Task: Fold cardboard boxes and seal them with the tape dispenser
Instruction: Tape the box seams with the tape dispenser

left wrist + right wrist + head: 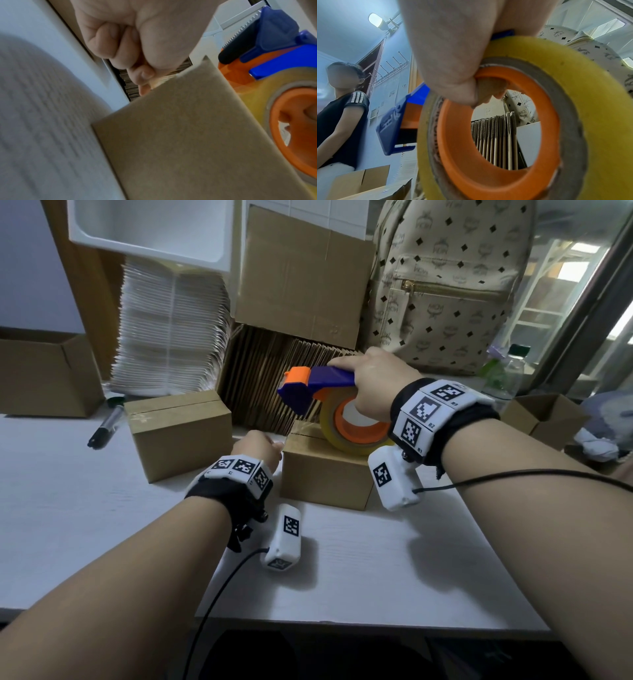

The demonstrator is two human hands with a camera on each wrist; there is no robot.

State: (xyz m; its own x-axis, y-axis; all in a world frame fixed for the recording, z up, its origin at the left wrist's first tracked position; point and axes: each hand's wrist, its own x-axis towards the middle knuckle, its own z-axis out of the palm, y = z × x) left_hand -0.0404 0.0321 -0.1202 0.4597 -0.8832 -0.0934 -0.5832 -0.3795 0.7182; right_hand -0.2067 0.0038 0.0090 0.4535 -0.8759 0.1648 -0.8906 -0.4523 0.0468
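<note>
A small closed cardboard box (pixel 325 474) stands on the white table (pixel 376 570) in front of me. My right hand (pixel 371 386) grips the blue and orange tape dispenser (pixel 315 385) just above the box's top, fingers hooked through the orange core (pixel 496 148) of the yellowish tape roll (pixel 354 428). A clear strand of tape (pixel 299 424) runs from the dispenser down to the box's left top edge. There my left hand (pixel 265 446) pinches the tape end; its curled fingers (pixel 142 73) sit at the box corner (pixel 188 128). A second, taped box (pixel 180 433) stands to the left.
A black marker (pixel 104 428) lies left of the taped box. Behind stand upright flat cartons (pixel 270 371), a white stack of mailers (pixel 171 330), a large carton (pixel 301 278) and a patterned backpack (pixel 445 285). Open boxes sit far left (pixel 44 374) and right (pixel 544 416). A person (pixel 339 115) stands nearby.
</note>
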